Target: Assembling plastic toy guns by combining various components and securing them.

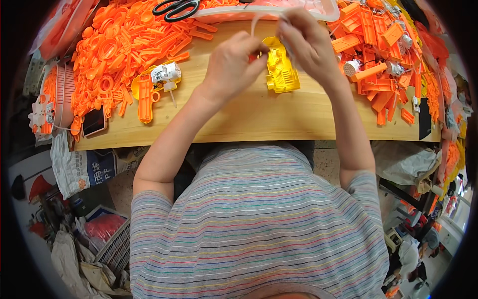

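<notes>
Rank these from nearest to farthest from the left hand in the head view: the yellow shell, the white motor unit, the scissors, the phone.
1. Yellow shell: touching the left hand, just to its right.
2. White motor unit: to its left, on the table.
3. Scissors: up at the table's far edge.
4. Phone: far left, near edge.

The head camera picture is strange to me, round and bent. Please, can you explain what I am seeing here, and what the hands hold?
A camera worn on a person's head looks down, so you see their striped shirt and both forearms. Its wide lens bends straight edges. The left hand and right hand together hold a yellow plastic shell above a wooden table. Heaps of orange plastic parts lie on both sides, black scissors at the far edge, and a phone at the left.
</notes>
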Demonstrator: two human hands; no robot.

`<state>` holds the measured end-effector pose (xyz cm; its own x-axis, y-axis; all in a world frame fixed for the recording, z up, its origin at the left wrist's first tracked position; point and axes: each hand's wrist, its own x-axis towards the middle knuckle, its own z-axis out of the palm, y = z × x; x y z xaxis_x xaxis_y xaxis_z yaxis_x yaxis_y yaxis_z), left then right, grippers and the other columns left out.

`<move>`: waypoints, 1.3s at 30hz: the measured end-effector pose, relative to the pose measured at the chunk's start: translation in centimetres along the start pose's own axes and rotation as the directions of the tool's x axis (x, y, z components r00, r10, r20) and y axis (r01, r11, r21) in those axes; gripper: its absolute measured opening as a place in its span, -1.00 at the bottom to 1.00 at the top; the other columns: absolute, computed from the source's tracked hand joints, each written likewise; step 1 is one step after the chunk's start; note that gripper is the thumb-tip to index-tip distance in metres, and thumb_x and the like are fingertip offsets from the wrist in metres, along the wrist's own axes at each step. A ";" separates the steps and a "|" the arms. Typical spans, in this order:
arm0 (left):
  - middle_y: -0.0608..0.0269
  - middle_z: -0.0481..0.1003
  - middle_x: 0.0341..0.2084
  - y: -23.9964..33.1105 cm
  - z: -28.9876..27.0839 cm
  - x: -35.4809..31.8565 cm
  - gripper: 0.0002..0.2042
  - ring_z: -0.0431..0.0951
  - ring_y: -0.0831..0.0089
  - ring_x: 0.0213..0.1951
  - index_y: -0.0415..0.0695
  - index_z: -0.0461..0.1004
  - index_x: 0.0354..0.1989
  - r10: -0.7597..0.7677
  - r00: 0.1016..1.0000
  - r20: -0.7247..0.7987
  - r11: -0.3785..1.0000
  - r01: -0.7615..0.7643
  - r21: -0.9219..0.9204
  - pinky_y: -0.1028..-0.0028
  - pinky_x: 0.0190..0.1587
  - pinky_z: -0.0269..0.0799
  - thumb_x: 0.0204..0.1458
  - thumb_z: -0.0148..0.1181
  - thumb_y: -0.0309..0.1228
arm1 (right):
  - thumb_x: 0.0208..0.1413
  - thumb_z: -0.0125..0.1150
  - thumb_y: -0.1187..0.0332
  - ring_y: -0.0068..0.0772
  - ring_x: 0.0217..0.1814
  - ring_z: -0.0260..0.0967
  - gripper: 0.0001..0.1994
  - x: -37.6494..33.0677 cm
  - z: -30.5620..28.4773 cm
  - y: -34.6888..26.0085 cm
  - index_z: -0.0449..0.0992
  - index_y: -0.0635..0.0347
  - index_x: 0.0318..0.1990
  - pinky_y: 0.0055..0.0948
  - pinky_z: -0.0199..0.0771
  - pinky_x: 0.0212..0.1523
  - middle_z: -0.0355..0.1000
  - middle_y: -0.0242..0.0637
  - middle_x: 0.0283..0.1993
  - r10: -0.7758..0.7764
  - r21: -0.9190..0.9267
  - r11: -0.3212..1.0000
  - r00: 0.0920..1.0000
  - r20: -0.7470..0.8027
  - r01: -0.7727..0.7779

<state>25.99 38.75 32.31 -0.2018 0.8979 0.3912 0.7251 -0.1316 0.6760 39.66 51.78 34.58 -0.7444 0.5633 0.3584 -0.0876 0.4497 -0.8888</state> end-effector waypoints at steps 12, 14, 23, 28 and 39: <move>0.31 0.57 -0.50 -3.0 2.3 2.8 -0.83 0.52 0.66 -0.44 -0.24 0.60 -0.32 -0.334 0.911 0.240 0.900 0.384 -0.206 0.58 -0.41 0.41 0.02 0.31 -0.38 | 0.22 0.20 0.17 -0.75 -0.40 0.29 -0.72 1.1 1.2 3.5 0.45 0.24 -0.19 -0.67 0.31 -0.41 0.39 -0.45 -0.37 0.215 -0.139 0.961 0.963 -0.163 -0.238; 0.31 0.57 -0.53 -3.3 2.7 2.4 -0.82 0.49 0.65 -0.49 -0.25 0.60 -0.33 -0.402 0.855 0.327 0.822 0.495 -0.281 0.57 -0.43 0.40 0.01 0.33 -0.37 | 0.21 0.21 0.16 -0.72 -0.39 0.34 -0.68 0.0 0.2 3.7 0.43 0.27 -0.14 -0.63 0.37 -0.37 0.41 -0.43 -0.33 0.346 -0.009 0.937 0.931 -0.115 -0.349; 0.27 0.58 -0.53 -3.1 2.9 2.1 -0.82 0.50 0.62 -0.47 -0.26 0.62 -0.34 -0.369 0.873 0.318 0.885 0.435 -0.168 0.54 -0.39 0.41 -0.04 0.35 -0.39 | 0.24 0.09 0.30 -0.49 -0.18 0.51 -0.64 -5.9 -0.3 2.6 0.28 0.31 0.09 -0.52 0.50 -0.24 0.45 -0.21 -0.10 0.570 0.468 0.743 0.819 -0.066 -0.479; 0.20 0.60 -0.50 -2.9 3.7 0.8 -0.83 0.54 0.52 -0.47 -0.24 0.62 -0.32 -0.284 0.943 0.171 0.950 0.301 -0.081 0.46 -0.38 0.44 -0.05 0.33 -0.41 | 0.20 -0.03 0.43 -0.48 -0.13 0.48 -0.63 -6.5 0.6 2.6 0.28 0.35 0.14 -0.52 0.50 -0.15 0.42 -0.19 -0.01 0.555 0.526 0.740 0.823 -0.122 -0.420; 0.20 0.51 -0.43 -0.1 4.4 -1.9 -0.91 0.56 0.17 -0.40 -0.14 0.50 -0.39 0.082 0.994 0.070 0.943 -0.100 0.316 0.29 -0.41 0.48 -0.04 0.28 -0.44 | 0.14 0.06 0.54 -0.56 -0.02 0.37 -0.63 -8.2 1.8 3.0 0.34 0.35 0.13 -0.56 0.41 0.00 0.37 -0.24 0.04 0.420 0.363 0.879 0.864 -0.279 -0.310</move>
<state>29.23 38.90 28.76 -0.0952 0.9112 0.4007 0.9124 -0.0812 0.4013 44.32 47.23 28.45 -0.4952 0.8686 0.0162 -0.0872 -0.0311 -0.9957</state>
